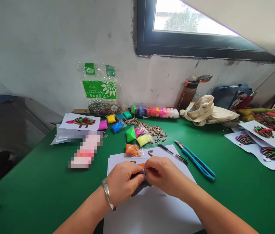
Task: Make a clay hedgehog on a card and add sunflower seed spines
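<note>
**My bench, by count: 2 hands, 1 packet between them**

Held by me: 1 dark packet (139,187), pinched by my left hand (124,182) and my right hand (162,175); 1 metal bangle (107,194) on my left wrist. On the green table (225,195): 9 small clay packets (133,150) in orange, yellow, pink, green, teal and blue; 4 seed-hedgehog pictures (79,122), 1 at left, 3 at right; 1 blue utility knife (196,159); 1 black pen (169,152); 1 green-labelled seed bag (100,87); 1 brown water bottle (187,94); 1 canvas tote (201,110).
</note>
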The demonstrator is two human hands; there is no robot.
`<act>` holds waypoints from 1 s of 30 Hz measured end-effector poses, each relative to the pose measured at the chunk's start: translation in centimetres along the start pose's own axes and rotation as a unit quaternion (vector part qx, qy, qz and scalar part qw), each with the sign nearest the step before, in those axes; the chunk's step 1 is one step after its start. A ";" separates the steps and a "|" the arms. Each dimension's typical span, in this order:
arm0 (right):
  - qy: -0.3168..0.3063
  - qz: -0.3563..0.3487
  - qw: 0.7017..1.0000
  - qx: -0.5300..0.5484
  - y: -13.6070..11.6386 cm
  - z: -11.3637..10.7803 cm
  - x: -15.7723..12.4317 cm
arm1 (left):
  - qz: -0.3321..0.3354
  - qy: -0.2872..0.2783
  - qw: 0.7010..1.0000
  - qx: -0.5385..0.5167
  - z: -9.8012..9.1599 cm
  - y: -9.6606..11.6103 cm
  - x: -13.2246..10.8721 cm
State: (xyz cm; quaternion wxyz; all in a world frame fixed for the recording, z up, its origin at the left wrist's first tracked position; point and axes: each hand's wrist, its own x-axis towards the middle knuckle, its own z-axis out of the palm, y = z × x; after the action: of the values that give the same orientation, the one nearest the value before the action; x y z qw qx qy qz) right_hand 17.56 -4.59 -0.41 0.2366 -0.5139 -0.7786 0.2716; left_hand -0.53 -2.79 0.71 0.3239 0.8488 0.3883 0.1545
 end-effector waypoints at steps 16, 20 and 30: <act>0.056 -0.007 0.989 0.134 0.0 -1.1 -0.1 | -0.061 0.057 0.992 -0.095 -1.0 0.5 0.2; 0.107 -0.060 0.984 0.132 0.1 -1.2 -0.3 | -0.078 0.057 0.988 -0.122 -1.1 0.5 0.1; 0.028 -0.035 0.994 0.103 0.4 -1.3 -0.2 | -0.098 0.049 0.980 -0.168 -1.0 0.0 0.2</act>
State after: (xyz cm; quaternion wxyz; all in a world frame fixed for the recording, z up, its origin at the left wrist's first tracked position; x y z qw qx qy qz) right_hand 18.74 -4.41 0.30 0.3189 -0.4668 -0.7571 0.3275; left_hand -0.91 -2.20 1.44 0.4559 0.7318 0.4531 0.2264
